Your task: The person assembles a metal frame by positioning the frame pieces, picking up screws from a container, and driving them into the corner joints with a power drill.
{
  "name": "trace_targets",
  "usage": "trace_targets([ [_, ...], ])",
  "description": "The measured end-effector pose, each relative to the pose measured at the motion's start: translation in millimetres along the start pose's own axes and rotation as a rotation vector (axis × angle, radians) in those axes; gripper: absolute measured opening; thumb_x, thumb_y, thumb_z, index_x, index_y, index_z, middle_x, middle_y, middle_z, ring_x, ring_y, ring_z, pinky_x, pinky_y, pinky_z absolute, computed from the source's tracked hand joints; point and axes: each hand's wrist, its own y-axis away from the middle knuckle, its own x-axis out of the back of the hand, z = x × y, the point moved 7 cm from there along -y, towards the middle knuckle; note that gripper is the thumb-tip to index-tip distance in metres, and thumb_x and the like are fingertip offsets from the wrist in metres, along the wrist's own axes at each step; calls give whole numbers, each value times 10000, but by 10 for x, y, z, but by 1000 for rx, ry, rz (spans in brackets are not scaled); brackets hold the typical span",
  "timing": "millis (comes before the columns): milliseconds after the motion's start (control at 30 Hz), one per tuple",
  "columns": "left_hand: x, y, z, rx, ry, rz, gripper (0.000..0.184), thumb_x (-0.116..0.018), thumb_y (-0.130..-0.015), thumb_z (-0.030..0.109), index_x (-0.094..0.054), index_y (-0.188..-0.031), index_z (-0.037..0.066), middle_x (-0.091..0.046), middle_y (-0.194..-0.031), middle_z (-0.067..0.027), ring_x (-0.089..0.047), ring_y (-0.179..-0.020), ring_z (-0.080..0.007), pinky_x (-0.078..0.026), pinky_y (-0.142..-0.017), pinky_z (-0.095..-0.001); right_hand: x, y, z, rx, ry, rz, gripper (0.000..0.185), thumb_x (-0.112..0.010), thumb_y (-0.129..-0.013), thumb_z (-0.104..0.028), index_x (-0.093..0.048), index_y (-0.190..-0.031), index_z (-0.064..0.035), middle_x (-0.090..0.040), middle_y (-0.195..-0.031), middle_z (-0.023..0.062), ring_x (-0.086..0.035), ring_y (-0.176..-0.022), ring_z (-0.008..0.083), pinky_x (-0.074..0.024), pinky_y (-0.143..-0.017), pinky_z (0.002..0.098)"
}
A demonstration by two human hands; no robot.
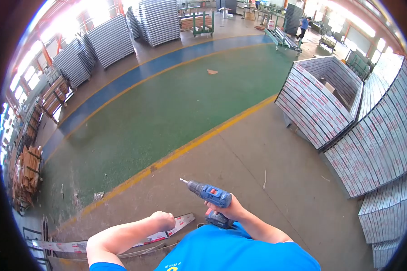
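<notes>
Painted factory floor [176,99] spreads out beyond the cordless drill [212,194], green past a yellow line [165,158] and bare grey nearer in; the line probably marks off a working area from the passage. The drill itself is up in front of the person's blue shirt [239,253], gripped by the right hand [230,207], whose fingers wrap it between the motor body and the battery [219,220]. Held this way, pistol fashion, its bit [183,180] points forward and to the left, safely away from the torso. Left of the drill is the left hand [163,221], its fingers curled into a fist (whether something small is tucked inside, I cannot tell). Below that fist, and also left of the drill, runs a long strip [183,222] with a white and red covering, partly hidden by the forearm [122,232], so contact between them is unclear; the covering perhaps guards the surface. To the right of the drill rise stacks of wrapped pieces [375,131], laid in close rows, likely for stability and to save space. Far beyond and left of the drill stand grey stacks [111,41], while far beyond and to its right is another person [304,26].
</notes>
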Motion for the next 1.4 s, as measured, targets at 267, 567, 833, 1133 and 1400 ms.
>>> trace_targets([
  [267, -77, -227, 198, -69, -1, -217, 274, -608, -936, 132, -749, -1139, 14, -730, -1207, -156, -724, -1097, -296, -612, -822, -421, 23, -53, 147, -89, 68, -3, 234, -787, -928, -185, -741, -1097, -31, -760, -961, 40, -709, -839, 112, -586, -796, 304],
  [567, -405, -259, 367, -182, -26, -253, 324, -553, -970, 174, -742, -1193, 33, -747, -1169, -144, -725, -1087, -289, -597, -886, -407, 69, -54, 250, -21, 2, -96, 239, -783, -926, -168, -722, -1106, -24, -764, -975, 52, -701, -801, 106, -574, -725, 281],
  [833, -437, -135, 405, -74, 105, -287, 350, -591, -944, 153, -718, -1245, 27, -742, -1179, -149, -733, -1069, -294, -615, -827, -447, 67, -123, 318, -93, -185, -83, 244, -773, -927, -147, -709, -1135, -37, -744, -1008, 34, -655, -739, 89, -553, -681, 264],
  [1133, -428, -149, 515, -197, 48, -225, 287, -631, -910, 212, -784, -1082, 39, -763, -1111, -151, -741, -1044, -281, -612, -809, -444, 39, -204, 263, -132, -187, -49, 203, -731, -932, -90, -676, -1113, -17, -705, -951, 57, -633, -738, 103, -535, -720, 283],
  [1400, -408, -349, 634, -178, 150, -210, 300, -627, -921, 231, -781, -1081, 29, -752, -1136, -180, -715, -1094, -327, -577, -914, -467, 19, -337, 136, -113, -200, -187, 232, -738, -914, -58, -654, -1120, 9, -690, -933, 65, -641, -751, 118, -536, -754, 298],
])
